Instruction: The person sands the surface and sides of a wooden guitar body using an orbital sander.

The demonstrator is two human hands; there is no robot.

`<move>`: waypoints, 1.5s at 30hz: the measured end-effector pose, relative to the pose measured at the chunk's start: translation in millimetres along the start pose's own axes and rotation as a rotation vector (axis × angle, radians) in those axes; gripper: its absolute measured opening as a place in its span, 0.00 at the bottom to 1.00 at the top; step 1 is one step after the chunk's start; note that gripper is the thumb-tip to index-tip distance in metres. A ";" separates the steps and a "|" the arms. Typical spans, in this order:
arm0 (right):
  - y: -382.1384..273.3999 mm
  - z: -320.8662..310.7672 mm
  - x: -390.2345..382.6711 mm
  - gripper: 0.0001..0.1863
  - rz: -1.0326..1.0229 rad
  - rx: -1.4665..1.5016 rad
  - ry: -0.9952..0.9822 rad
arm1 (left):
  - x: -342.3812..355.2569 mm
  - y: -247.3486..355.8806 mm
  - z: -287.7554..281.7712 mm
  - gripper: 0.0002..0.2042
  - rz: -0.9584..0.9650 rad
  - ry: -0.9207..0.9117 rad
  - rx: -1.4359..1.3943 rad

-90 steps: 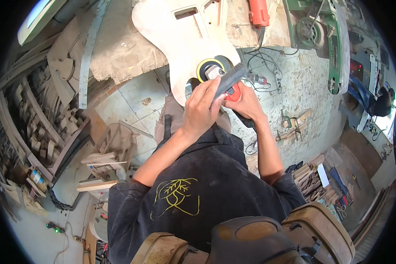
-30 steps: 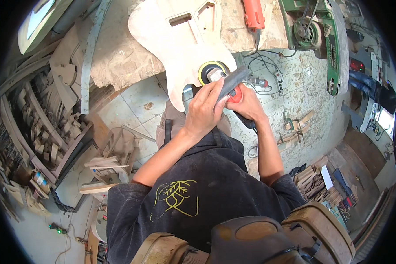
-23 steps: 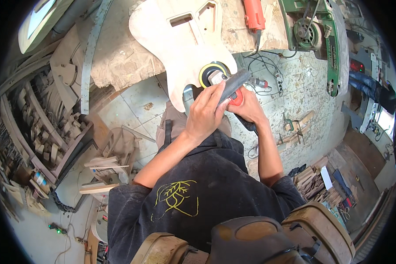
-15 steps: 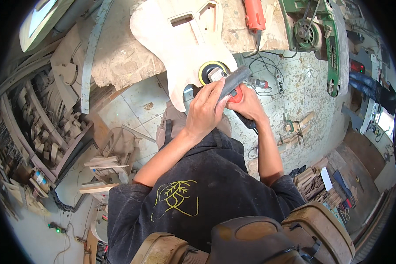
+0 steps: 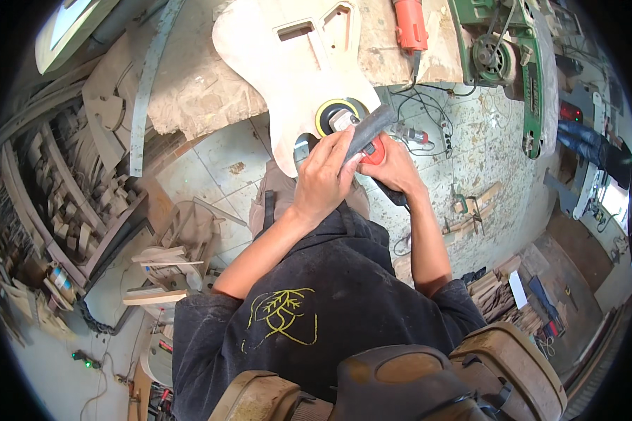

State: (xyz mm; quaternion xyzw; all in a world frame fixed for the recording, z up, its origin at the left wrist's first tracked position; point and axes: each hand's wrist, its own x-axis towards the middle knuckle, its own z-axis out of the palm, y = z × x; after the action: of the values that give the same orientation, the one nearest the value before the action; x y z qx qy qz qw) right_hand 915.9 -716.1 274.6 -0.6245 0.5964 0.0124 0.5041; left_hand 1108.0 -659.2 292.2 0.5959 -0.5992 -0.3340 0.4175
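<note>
A pale wooden guitar body (image 5: 316, 83) with cut-out pockets lies on the workbench, its horned end jutting past the near edge. Against that end rests the round, yellow-rimmed pad of a red and black disc sander (image 5: 373, 151). My left hand (image 5: 324, 168) is closed round the sander's thick grey side handle (image 5: 369, 129), fingers pointing away from me. Around the red body of the tool wraps my right hand (image 5: 398, 172), whose fingertips are partly hidden. The sander's black rear end sticks out below that hand.
On the workbench (image 5: 189, 98) lie an orange corded power tool (image 5: 410, 27) and a curved metal strip (image 5: 149, 91). A green belt-driven machine (image 5: 495, 59) stands at the right. Cables (image 5: 432, 116) trail over the tiled floor. Wood offcuts (image 5: 70, 210) fill a rack at left.
The guitar body and bench appear slightly further right in the picture. The sander's pad stays on almost the same part of the guitar body, and both hands keep their grip.
</note>
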 end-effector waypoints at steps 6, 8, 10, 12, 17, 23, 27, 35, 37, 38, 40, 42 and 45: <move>0.9 1.9 -8.3 0.34 -0.037 0.028 -0.007 | -9.6 0.1 0.8 0.26 -0.028 -0.020 -0.047; -3.5 -1.7 -7.1 0.35 -0.017 0.008 -0.016 | -6.7 2.2 -0.5 0.26 -0.023 -0.012 -0.050; -6.6 -3.6 -3.5 0.35 0.003 -0.011 -0.027 | -0.9 2.0 -2.5 0.23 0.008 0.030 0.014; -8.1 -3.3 0.4 0.35 -0.047 0.013 -0.016 | -1.1 0.8 -3.4 0.22 -0.004 0.032 0.012; -6.1 2.6 -3.4 0.34 -0.019 -0.009 -0.032 | -9.2 -0.4 -5.6 0.26 -0.049 -0.015 -0.032; -8.3 2.0 -5.4 0.33 -0.026 -0.014 -0.048 | -11.9 2.5 -7.3 0.26 -0.024 0.011 -0.029; -13.5 0.9 2.5 0.33 -0.036 -0.048 -0.044 | -6.6 -2.2 -9.2 0.23 -0.018 0.042 0.013; -7.1 5.5 -4.6 0.35 -0.042 -0.043 -0.079 | -17.7 3.3 -11.6 0.25 -0.078 0.003 -0.010; -8.8 5.3 -4.4 0.35 -0.039 -0.030 -0.086 | -18.3 4.9 -12.3 0.25 -0.077 0.012 -0.024; -12.0 4.2 -2.8 0.36 -0.043 -0.046 -0.074 | -16.9 4.5 -12.9 0.25 -0.078 0.012 -0.026; -15.7 3.7 0.4 0.36 -0.046 -0.062 -0.062 | -11.7 1.7 -14.4 0.26 -0.061 0.030 -0.010; -17.4 3.9 2.8 0.36 -0.040 -0.066 -0.068 | -12.1 -1.1 -13.5 0.24 -0.057 0.044 0.002; -17.4 5.3 2.3 0.36 -0.031 -0.091 -0.086 | -18.7 -3.7 -14.0 0.24 -0.062 0.041 0.008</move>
State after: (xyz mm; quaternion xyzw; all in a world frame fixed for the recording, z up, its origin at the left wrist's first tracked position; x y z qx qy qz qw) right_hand 932.8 -718.2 281.2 -0.6549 0.5633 0.0586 0.5004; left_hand 1121.1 -639.5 293.0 0.6227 -0.5730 -0.3322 0.4166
